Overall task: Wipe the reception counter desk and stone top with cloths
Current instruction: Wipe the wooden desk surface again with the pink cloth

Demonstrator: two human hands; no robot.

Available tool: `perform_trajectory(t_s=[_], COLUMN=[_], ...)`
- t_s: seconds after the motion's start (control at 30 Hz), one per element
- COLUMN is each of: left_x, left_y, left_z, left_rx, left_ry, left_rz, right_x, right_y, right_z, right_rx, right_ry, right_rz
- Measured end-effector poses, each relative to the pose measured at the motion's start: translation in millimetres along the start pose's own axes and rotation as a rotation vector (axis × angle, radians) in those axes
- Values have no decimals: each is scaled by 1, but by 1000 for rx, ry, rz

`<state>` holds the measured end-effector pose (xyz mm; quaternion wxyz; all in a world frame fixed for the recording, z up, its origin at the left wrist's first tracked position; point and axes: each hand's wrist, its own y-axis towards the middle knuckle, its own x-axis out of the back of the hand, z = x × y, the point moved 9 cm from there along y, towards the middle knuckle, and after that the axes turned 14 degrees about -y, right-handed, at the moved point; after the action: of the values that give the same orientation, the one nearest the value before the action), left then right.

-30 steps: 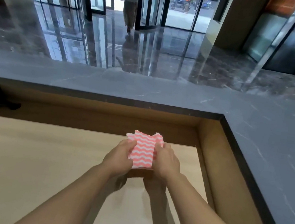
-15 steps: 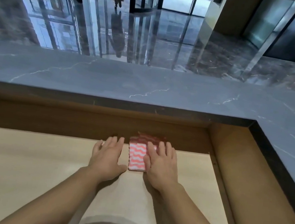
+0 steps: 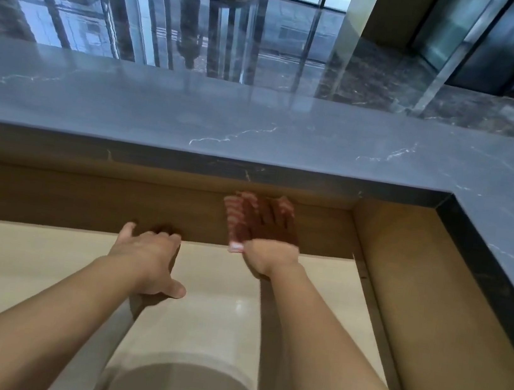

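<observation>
cloth [image 3: 238, 222] had slid to 12 o'clock under the flat right grip [image 3: 268, 238], left grip [image 3: 148, 254] flat, empty; wiping seemed barely begun.

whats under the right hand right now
The pink striped cloth, pressed by the right hand against the shadowed brown strip at the desk's back edge. The hand covers part of it; anything beneath the cloth is hidden.
</observation>
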<state>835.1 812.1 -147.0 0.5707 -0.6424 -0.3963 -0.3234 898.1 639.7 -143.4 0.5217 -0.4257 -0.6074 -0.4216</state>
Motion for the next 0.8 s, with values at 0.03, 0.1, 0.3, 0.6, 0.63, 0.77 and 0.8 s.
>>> perform_trajectory(t_s=[0.03,0.1,0.3,0.6,0.63,0.77,0.8], left_x=[0,0,0,-1,-1,0,0], left_y=[0,-1,-2,-2,-2,-1,-2], left_z=[0,-1,-1,-1,-1,-1,-1], left_rx=[3,2,-5,-9,-4,11,15], left_ry=[-2,-10,-38,-62,-57,-50,-51], left_rz=[-1,-5,-12,-9,-8,-3,-1], right_x=[-8,-23,-27,8,7,-18,-21], right_y=[-3,-14,-53,-35,-32,-31,-35], right_z=[-25,-77,-111,80,72,-15,-40], right_rx=[-48,-171,-498,92,83,-104,-156], right_ry=[-38,-116,-76,76,89,40,-16], right_rz=[34,110,529,247,274,409,423])
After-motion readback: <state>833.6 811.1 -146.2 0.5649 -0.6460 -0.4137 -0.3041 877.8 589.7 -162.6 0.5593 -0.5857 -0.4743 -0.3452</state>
